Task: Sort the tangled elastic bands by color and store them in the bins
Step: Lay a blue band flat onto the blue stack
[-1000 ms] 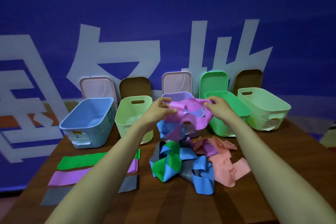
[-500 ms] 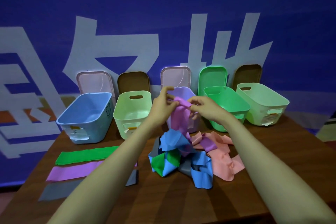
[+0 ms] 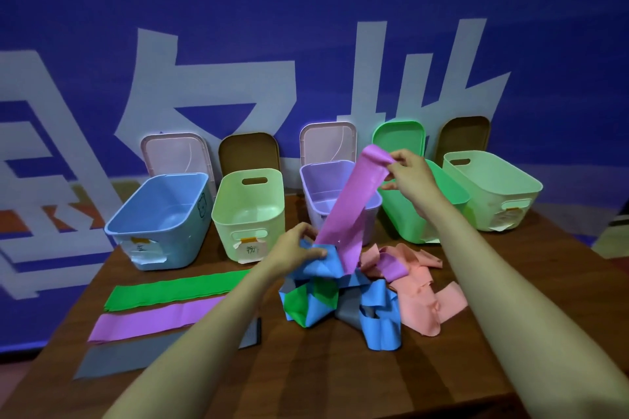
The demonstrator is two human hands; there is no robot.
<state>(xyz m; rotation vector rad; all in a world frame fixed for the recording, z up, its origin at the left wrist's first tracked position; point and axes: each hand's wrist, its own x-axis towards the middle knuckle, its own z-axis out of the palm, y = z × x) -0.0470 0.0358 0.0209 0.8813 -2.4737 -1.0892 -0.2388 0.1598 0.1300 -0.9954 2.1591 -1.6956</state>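
Purple elastic band (image 3: 350, 211), a wide flat strip, stretches on a slant between your hands. Your right hand (image 3: 406, 177) is raised and pinches the band's upper end between thumb and fingertips. Your left hand (image 3: 296, 248), lower and nearer you, curls its fingers round a fold of blue elastic band (image 3: 323, 264) at the top of the tangled heap of bands (image 3: 343, 303), right where the purple strip's lower end runs into it.

Just below your left hand the heap shows more blue loops, a bright green band (image 3: 301, 301) and a grey band (image 3: 349, 315), knotted together on the brown wooden table (image 3: 340, 381). Below your right forearm lie crumpled salmon-pink bands (image 3: 420, 292), touching the heap, with a short purple fold among them.

To the left of your left forearm three bands lie flat, side by side: a green strip (image 3: 177, 289) farthest from you, a purple strip (image 3: 153, 320) in the middle, and a grey strip (image 3: 119, 357) nearest, partly hidden by your arm.

Beyond your hands five open plastic bins stand in a row: a light blue bin (image 3: 136, 206) far left, a pale yellow-green bin (image 3: 235, 238), a lilac bin (image 3: 326, 165) behind the stretched band, a bright green bin (image 3: 401, 218) behind your right wrist, and a pale green bin (image 3: 510, 165) to its right. Plastic lids (image 3: 248, 153) stand on edge behind the bins, against a blue banner (image 3: 306, 27) with large white characters.
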